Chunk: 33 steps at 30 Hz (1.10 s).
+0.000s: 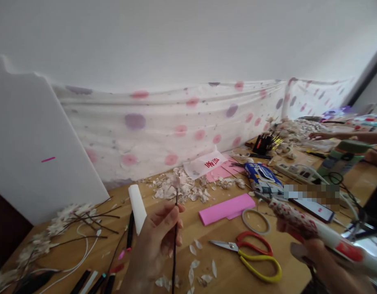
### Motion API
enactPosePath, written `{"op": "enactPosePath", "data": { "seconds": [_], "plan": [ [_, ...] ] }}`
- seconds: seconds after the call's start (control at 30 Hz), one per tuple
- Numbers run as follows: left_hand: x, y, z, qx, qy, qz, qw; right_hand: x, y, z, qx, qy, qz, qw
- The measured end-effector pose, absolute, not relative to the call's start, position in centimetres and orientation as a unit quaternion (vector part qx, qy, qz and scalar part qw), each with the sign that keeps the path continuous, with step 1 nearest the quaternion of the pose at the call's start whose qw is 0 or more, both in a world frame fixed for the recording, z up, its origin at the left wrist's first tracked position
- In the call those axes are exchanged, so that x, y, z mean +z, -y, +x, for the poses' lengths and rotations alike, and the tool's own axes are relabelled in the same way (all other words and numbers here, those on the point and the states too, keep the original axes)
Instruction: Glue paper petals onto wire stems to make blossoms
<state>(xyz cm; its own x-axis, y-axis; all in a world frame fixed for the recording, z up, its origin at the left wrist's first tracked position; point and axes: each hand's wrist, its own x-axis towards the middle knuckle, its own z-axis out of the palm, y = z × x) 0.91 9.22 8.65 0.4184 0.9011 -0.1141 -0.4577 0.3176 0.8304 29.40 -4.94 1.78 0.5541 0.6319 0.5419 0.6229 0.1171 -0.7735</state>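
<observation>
Thin dark stem [175, 232] stands upright, near centre, pinched betw. thumb & fingers of L hand [157, 241]. One small pale bloom [176, 181] sits at its tip and the rest is bare, so prob. early on this one. R hand [317, 253], near right, is wrapped round a floral-patterned glue gun [301, 222], nozzle twd the stem, not touching. Finished-looking sprigs [68, 216] lie at left; petal heap [182, 190] beyond the stem is unused. Writing: red Chinese chars on white bag [206, 163], too blurred to read; blue packet [262, 175] print illegible.

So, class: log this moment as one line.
left hand: pinching stem | right hand: holding glue gun | scissors: on table
</observation>
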Motion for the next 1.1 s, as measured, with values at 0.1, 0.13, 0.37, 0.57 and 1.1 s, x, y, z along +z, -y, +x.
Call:
{"op": "enactPosePath", "data": {
  "seconds": [0.1,0.13,0.37,0.57,1.1],
  "plan": [
    [8.3,-8.4,1.2,0.436,-0.301,0.357,0.770,5.8,5.2,25.3,0.015,0.562,-0.608,0.561],
    [8.3,-8.1,1.3,0.426,-0.303,0.359,0.773,7.3,5.0,23.9,0.019,0.590,-0.585,0.557],
    [9.1,-5.8,1.2,0.373,-0.309,0.407,0.775,11.3,2.4,19.6,-0.110,0.675,-0.537,0.494],
    [9.2,-5.6,0.8,0.366,-0.286,0.419,0.781,10.5,1.6,19.7,-0.166,0.705,-0.494,0.482],
    [8.7,-5.9,1.0,0.357,-0.254,0.417,0.796,8.6,1.6,20.3,-0.135,0.695,-0.540,0.455]
  ]
}}
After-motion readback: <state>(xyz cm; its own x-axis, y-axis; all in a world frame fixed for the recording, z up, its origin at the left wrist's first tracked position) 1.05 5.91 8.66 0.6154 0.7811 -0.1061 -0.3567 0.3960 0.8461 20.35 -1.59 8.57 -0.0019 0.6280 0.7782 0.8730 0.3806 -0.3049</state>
